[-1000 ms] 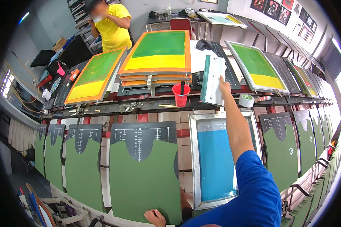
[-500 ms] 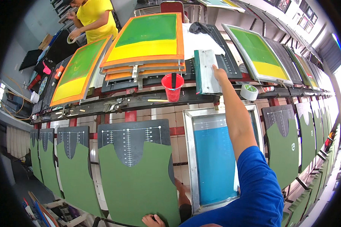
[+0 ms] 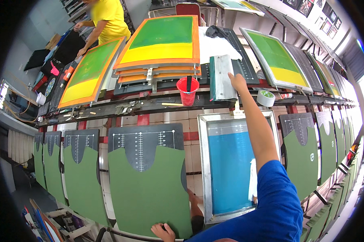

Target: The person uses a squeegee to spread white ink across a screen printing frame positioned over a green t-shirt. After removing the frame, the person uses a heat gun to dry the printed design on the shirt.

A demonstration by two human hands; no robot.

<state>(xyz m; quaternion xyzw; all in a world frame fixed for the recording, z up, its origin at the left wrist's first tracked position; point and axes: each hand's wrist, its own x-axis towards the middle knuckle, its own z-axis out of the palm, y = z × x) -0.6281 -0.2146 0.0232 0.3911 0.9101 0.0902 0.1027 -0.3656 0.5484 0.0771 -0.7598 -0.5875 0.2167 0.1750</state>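
Observation:
My right arm, in a blue sleeve, reaches forward over a framed screen. At its end, my right hand [image 3: 237, 82] is at the right edge of a wide squeegee [image 3: 223, 77] with a grey metal face and a green side; its fingers are apart and not wrapped round it. The screen [image 3: 229, 173] has a silver frame and blue mesh and lies over a dark board. My left hand [image 3: 163, 232] rests low on a green shirt piece [image 3: 149, 189] spread on a black marked board [image 3: 151, 135]. Its fingers are curled, with something dark between them.
A red bucket [image 3: 188, 92] with a black handle sticking out and a tape roll [image 3: 266, 98] stand on the dark rail [image 3: 157, 107]. Stacked orange-framed screens [image 3: 157, 44] are behind. More boards with green pieces line both sides. A person in yellow [image 3: 109, 20] stands far left.
My right hand's fingers have loosened at the squeegee's edge. My left hand stays low on the green piece. The person in yellow has lowered a hand to a screen; the view has shifted slightly.

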